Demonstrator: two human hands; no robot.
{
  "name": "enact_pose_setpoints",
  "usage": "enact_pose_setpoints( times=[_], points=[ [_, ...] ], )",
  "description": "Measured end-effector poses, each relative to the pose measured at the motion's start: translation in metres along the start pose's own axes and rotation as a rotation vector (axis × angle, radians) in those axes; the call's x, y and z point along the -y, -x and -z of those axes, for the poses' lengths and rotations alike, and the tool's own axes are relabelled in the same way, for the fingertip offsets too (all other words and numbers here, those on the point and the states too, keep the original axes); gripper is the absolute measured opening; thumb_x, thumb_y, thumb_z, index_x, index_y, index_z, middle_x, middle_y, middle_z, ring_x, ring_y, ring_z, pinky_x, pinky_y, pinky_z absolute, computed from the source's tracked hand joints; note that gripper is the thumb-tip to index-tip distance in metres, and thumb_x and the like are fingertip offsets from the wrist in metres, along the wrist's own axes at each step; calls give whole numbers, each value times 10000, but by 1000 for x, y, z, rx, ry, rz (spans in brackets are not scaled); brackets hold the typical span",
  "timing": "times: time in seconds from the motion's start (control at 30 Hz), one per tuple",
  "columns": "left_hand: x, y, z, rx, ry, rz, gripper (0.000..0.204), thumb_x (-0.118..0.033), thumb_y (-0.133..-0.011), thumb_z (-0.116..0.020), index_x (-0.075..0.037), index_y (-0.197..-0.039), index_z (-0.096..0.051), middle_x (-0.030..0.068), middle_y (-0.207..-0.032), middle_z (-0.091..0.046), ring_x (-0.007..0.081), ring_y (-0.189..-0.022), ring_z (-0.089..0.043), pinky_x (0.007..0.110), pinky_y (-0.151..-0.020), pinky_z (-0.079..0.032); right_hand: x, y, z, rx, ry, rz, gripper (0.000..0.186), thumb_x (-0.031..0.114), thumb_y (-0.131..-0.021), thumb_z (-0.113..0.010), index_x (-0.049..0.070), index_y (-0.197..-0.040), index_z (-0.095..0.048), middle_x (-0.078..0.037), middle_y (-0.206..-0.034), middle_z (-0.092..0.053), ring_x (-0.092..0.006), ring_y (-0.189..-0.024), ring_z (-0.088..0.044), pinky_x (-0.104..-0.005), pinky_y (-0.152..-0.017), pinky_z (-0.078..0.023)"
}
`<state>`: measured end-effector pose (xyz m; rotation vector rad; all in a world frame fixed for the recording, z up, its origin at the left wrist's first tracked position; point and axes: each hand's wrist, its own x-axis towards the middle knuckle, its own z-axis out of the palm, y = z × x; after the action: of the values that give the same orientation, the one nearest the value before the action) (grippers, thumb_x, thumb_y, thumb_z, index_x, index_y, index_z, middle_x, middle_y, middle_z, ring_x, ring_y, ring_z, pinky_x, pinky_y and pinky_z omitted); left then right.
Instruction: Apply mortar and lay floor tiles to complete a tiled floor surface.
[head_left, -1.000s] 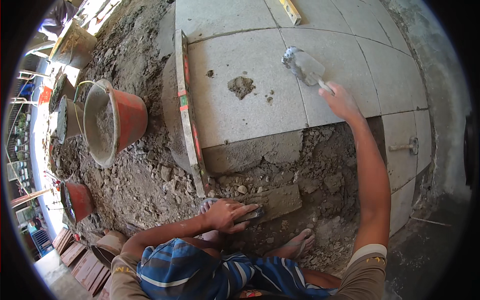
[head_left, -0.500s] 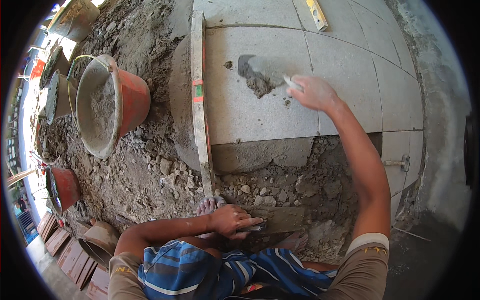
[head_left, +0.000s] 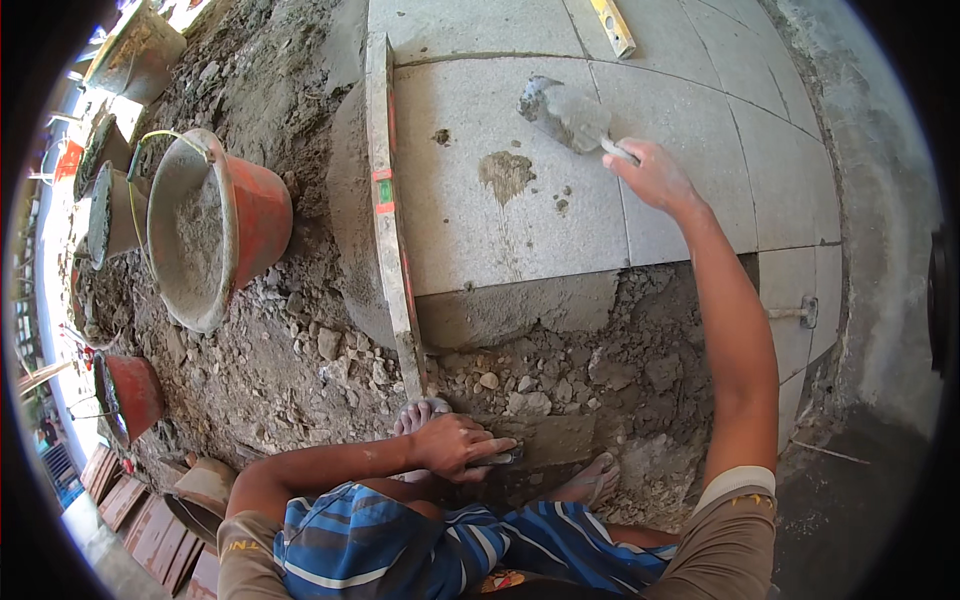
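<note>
Head view: the right hand (head_left: 655,178) reaches out over the grey paving slab (head_left: 500,190), its grip closed around the handle of a trowel (head_left: 568,113). The trowel has a broad pointed steel blade smeared grey with mortar, and it lies low over the slab's far part, tip pointing away to the left. Just below it on the slab sits a small brownish blob of mortar (head_left: 506,173) with a few crumbs beside it. The left hand (head_left: 455,445) rests near the feet, its grip pressing a flat float (head_left: 540,440) down on the rubble. A long straightedge (head_left: 392,220) lies along the slab's left edge, and an orange bucket (head_left: 215,225) of mortar stands left of it
</note>
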<state>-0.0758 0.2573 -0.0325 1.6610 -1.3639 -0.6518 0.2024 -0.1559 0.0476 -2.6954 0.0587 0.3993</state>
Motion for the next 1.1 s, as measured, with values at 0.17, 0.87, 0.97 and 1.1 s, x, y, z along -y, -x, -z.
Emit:
enact_pose_setpoints(
  times=[0.17, 0.87, 0.97, 1.1],
  points=[
    [-3, -2, -7, -66, -1, 17, 694, -320, -841, -737, -95, -1469, -543, 108, -877, -718, 323, -768, -710, 423, -660, -588, 24, 5, -4, 66, 77, 66, 440, 449, -948, -623, 17, -1005, -687, -196, -839, -688, -336, -837, -692, -475, -801, -531],
    [-2, -1, 0, -90, 13, 2, 671, -308, -850, -734, -87, -1458, -557, 123, -858, -715, 335, -757, -708, 443, -658, -588, 36, 100, -11, 424, 100, 74, 403, 444, -927, -644, 56, -1022, -694, -164, -961, -721, -363, -913, -696, -482, -795, -524],
    [-3, 0, 1, -48, -8, 4, 678, -307, -844, -736, -87, -1459, -557, 123, -854, -710, 335, -767, -707, 439, -663, -585, 52, 15, -14, 120, -5, 11, 389, 442, -933, -652, 58, -992, -681, -167, -958, -714, -356, -912, -697, -475, -806, -525],
    [-4, 2, 4, -115, 13, -7, 704, -317, -826, -746, -94, -1466, -555, 111, -832, -696, 321, -773, -699, 436, -665, -572, 90, -73, -24, 46, -12, 27, 388, 403, -924, -655, 40, -1047, -720, -190, -1034, -747, -365, -981, -715, -481, -868, -537]
  ],
)
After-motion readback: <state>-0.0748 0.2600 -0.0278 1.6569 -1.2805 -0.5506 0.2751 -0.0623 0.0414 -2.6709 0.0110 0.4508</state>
